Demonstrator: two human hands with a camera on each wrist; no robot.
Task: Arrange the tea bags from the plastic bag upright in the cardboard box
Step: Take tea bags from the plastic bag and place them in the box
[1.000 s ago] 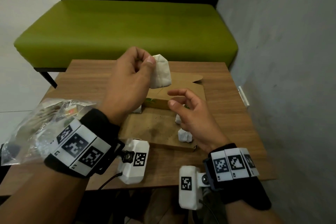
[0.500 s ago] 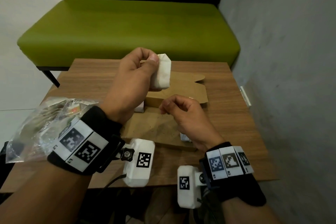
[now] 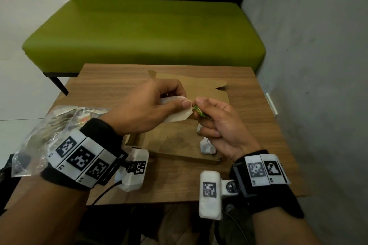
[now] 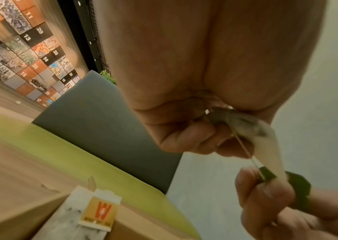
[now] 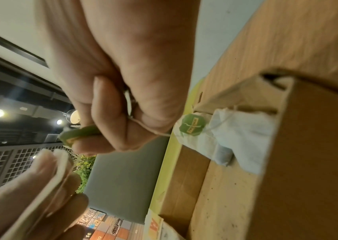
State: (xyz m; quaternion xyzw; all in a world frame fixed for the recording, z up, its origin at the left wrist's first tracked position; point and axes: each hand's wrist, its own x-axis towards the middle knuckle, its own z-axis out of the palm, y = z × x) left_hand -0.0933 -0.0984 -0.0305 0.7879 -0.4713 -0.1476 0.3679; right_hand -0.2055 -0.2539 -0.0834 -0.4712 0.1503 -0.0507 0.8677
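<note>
Hands above cardboard box, plastic bag left, green bench behind

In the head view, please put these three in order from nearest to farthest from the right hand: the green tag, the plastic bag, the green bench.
1. The green tag: pinched in the right hand itself, over the cardboard box.
2. The plastic bag: at the table's left edge, beyond the left hand.
3. The green bench: behind the table, farthest.

Left hand pinches tea bag (thumb on top); right hand pinches its green tag, fingers curled.
</note>
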